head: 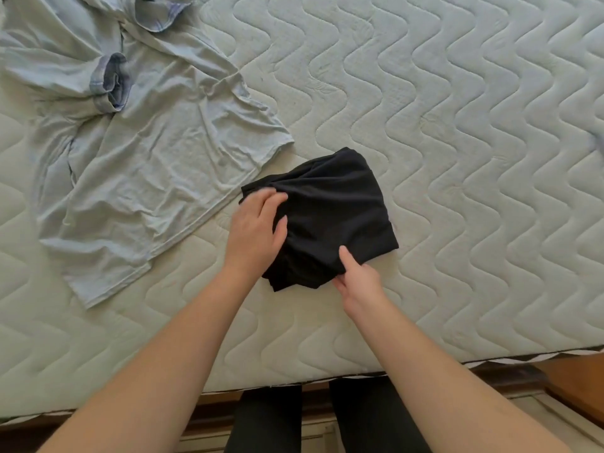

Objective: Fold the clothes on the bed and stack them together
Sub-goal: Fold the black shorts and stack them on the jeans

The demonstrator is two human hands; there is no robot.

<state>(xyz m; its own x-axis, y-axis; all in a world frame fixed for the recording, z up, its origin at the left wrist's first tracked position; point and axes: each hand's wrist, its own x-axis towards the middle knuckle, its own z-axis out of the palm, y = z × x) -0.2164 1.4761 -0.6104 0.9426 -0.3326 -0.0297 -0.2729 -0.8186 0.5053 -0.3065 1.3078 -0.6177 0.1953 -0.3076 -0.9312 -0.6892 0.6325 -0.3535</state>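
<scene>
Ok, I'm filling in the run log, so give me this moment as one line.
black garment: folded, on mattress | left hand: flat on it | right hand: pinching near edge | light blue shirt: unfolded

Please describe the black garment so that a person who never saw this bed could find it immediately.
Start from the quilted mattress with its wavy stitching. Near its front edge, in the middle, lies the black garment, folded into a compact bundle under the left hand and right hand. It is the only dark piece; the light blue shirt beside it is pale, larger and spread out unfolded.
</scene>
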